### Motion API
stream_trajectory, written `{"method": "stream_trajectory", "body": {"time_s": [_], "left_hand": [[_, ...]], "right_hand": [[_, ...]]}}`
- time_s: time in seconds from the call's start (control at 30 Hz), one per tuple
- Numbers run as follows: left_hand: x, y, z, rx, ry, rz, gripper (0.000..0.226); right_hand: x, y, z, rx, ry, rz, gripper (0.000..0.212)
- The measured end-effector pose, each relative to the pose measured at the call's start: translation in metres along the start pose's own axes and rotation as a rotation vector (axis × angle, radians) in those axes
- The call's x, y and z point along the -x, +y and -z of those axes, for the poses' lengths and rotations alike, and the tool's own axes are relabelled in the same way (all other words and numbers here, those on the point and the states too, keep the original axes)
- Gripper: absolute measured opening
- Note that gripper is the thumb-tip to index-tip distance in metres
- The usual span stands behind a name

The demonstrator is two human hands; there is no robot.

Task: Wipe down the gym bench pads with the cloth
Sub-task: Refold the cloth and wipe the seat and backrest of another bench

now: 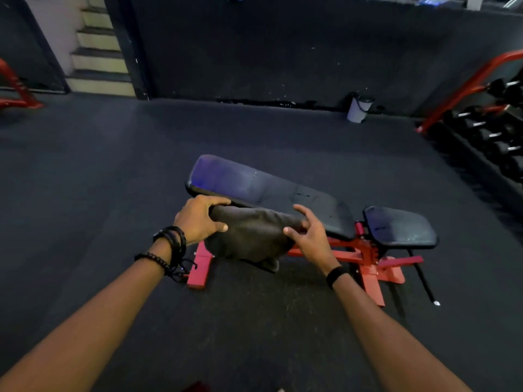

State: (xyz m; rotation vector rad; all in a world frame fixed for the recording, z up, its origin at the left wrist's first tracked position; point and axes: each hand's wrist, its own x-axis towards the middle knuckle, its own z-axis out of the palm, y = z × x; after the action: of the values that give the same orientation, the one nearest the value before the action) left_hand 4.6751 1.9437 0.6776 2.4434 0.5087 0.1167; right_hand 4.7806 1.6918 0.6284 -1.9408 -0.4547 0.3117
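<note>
Indoors | dark rubber floor (85, 171) | bench pads (271, 190) | hands (198, 219) hold cloth (249, 233)

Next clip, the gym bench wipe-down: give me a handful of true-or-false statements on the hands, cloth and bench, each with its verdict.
1. Both hands hold the dark cloth. True: left hand and right hand grip opposite ends.
2. The bench frame is blue. False: it is red.
3. The cloth lies flat on the seat pad. False: it is held up in front of the long back pad.
4. A dumbbell rack stands at the right. True.
</note>
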Motion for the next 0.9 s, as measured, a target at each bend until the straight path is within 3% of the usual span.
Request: {"method": "stream_trajectory", "body": {"time_s": [0.17,0.3,0.37,0.53,0.6,0.73,0.9], "left_hand": [[-0.033,0.000,0.002,0.207,0.021,0.143,0.066],[-0.059,-0.002,0.007,0.328,0.090,0.210,0.066],[-0.071,-0.002,0.008,0.291,0.150,0.213,0.053],[-0.121,-0.011,0.014,0.106,0.213,0.185,0.029],[-0.142,-0.016,0.016,0.007,0.213,0.185,0.021],[-0.185,-0.031,0.023,-0.216,0.174,0.166,0.021],[-0.214,-0.057,0.031,-0.332,0.081,0.115,0.023]], "right_hand": [[-0.053,-0.018,0.007,0.154,-0.047,0.144,0.046],[-0.093,-0.028,0.005,0.220,-0.111,0.160,0.059],[-0.116,-0.031,0.002,0.318,-0.139,0.189,0.061],[-0.178,-0.035,-0.001,0.596,-0.050,0.317,0.027],[-0.200,-0.040,0.000,0.688,-0.035,0.337,0.024],[-0.251,-0.053,-0.005,0.848,-0.059,0.367,0.028],[-0.289,-0.061,-0.022,0.866,-0.139,0.445,0.023]]}}
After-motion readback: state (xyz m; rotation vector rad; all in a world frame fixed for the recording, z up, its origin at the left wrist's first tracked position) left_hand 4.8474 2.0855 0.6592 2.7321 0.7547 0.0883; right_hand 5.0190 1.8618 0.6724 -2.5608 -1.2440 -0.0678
